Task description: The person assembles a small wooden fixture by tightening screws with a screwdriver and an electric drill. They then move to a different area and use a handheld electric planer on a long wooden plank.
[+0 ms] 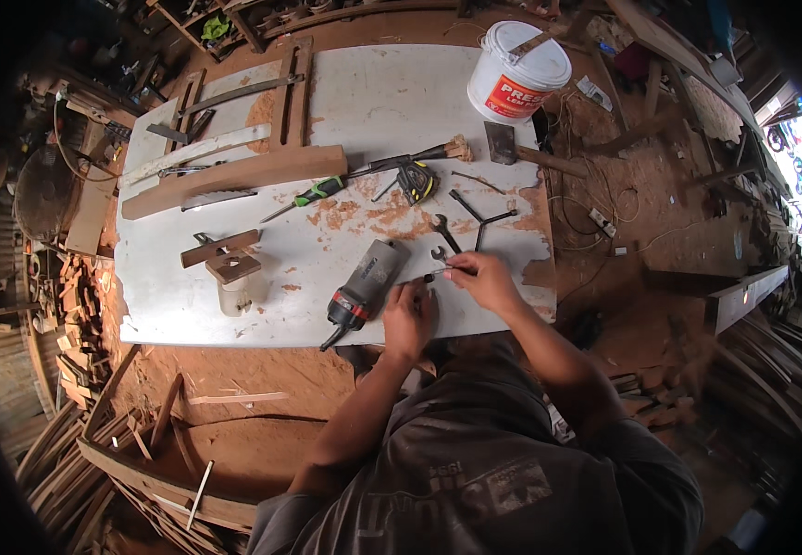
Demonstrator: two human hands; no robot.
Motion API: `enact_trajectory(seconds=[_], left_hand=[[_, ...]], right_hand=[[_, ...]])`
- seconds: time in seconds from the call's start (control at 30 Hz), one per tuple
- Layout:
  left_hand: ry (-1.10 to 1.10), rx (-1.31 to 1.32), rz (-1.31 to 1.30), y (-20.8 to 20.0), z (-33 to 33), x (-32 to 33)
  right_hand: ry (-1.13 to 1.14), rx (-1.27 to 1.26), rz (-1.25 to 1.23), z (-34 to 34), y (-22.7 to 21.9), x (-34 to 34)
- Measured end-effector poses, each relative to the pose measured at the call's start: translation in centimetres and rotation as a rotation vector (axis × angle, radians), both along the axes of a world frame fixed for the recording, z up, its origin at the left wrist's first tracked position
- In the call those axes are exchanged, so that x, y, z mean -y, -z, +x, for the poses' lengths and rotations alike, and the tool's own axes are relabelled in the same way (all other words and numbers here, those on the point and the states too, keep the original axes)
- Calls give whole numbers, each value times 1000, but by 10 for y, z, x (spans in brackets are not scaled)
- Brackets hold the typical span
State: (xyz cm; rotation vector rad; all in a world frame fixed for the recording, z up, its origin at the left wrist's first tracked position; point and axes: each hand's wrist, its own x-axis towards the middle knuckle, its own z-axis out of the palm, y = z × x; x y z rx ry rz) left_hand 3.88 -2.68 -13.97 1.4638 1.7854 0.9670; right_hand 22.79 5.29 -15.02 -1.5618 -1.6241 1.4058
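Note:
My right hand (pixel 482 279) is closed, its fingertips pinching a thin metal rod (pixel 440 271) that points toward my left hand. My left hand (pixel 407 320) is also closed, low at the table's front edge; what its fingers grip is hidden. Just left of it lies a grey power tool (pixel 375 274) with a black end and a red ring. A small black piece (pixel 428 277) shows between the hands. Beside my right fingers, an open-ended wrench (pixel 438 252) points left. Behind it lie a second wrench (pixel 442 228) and a black three-armed wrench (pixel 482 220).
On the worn white table (pixel 308 296) lie a green-handled screwdriver (pixel 319 191), a tape measure (pixel 416 182), a hammer (pixel 501 143) and a curved wooden board (pixel 243 178). A jar (pixel 239 291) with wooden pieces on top stands left. A white bucket (pixel 518 72) stands at the far right.

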Motion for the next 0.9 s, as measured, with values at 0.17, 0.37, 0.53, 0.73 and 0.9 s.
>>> enact_trajectory(seconds=[0.17, 0.37, 0.53, 0.73, 0.9], left_hand=[[8, -125, 89, 23, -3, -9], [-1, -140, 94, 30, 0, -14], [-4, -98, 75, 37, -3, -13], [-6, -71, 69, 37, -6, -13], [19, -48, 47, 35, -6, -13]], right_hand=[[30, 53, 144, -15, -8, 24], [-103, 109, 320, -26, -8, 17], [-355, 367, 584, -35, -23, 16], [-467, 532, 491, -45, -22, 13], [-377, 443, 510, -41, -19, 10]])
